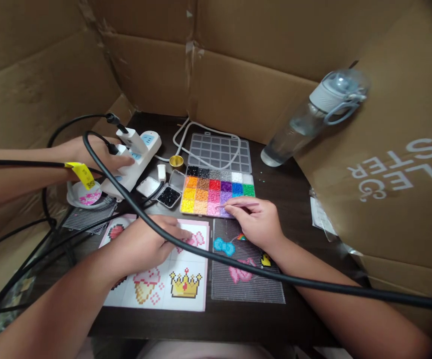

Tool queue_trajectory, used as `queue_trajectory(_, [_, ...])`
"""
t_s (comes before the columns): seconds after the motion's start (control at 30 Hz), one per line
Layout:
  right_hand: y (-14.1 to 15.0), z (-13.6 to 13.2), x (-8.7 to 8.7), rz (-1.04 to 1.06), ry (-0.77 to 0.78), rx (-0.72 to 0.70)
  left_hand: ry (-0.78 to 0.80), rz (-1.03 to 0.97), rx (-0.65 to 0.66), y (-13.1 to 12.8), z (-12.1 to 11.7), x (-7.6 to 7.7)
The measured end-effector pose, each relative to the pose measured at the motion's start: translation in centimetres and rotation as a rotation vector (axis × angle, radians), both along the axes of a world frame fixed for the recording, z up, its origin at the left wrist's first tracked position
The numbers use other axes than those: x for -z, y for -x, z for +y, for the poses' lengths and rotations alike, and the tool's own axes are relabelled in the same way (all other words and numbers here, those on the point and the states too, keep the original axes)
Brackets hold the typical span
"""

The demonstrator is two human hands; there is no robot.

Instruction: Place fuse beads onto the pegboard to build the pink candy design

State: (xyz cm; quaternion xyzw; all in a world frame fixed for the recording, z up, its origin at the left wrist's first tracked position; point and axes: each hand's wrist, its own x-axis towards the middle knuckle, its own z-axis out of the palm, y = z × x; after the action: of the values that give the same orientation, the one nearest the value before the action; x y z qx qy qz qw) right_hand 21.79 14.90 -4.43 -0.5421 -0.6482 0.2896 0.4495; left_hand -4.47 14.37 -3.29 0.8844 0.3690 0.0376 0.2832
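My left hand [155, 244] rests on a printed pattern sheet [163, 296]. Its index finger stretches to a pink pixel design in the upper right, and nothing shows in the hand. Pink tweezers [243, 205] are pinched in my right hand [258, 222], their tips at the pink beads in the front row of the bead box [216, 192]. Below that hand lies a clear pegboard [246, 294], bearing a blue bow [224, 246], a pink bead piece [240, 271], a yellow piece [266, 259] and a small rainbow [241, 237].
Another person's hand [96, 154] touches a white power strip [141, 159] on the left. A black cable [201, 254] crosses before my hands. Nearby are a black bead case [169, 197], a gold cup [176, 161], a dish with pink beads [89, 194] and a water bottle [302, 124]. Cardboard walls [249, 89] surround the table.
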Motion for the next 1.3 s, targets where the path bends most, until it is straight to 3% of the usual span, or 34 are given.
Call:
queue_trajectory(0.37, [0.0, 0.0, -0.2, 0.033, -0.009, 0.039, -0.061, -0.009, 0.025, 0.1, -0.1, 0.5])
queue_trajectory(0.57, [-0.7, -1.4, -2.8, 0.027, -0.082, 0.128, -0.066, -0.051, -0.015, 0.4, -0.2, 0.9])
queue_trajectory(0.73, [-2.7, -5.0, -4.4, -0.023, -0.155, 0.130, -0.078, 0.025, -0.027, 0.4, -0.1, 0.9])
queue_trajectory(1.0, [-4.5, -11.6, -1.0, -0.064, -0.058, 0.146, -0.047, -0.008, -0.073, 0.4, -0.1, 1.2])
queue_trajectory(1.3, [-3.8, -11.7, 0.4, -0.043, -0.094, 0.128, -0.041, -0.039, -0.049, 0.5, 0.0, 1.5])
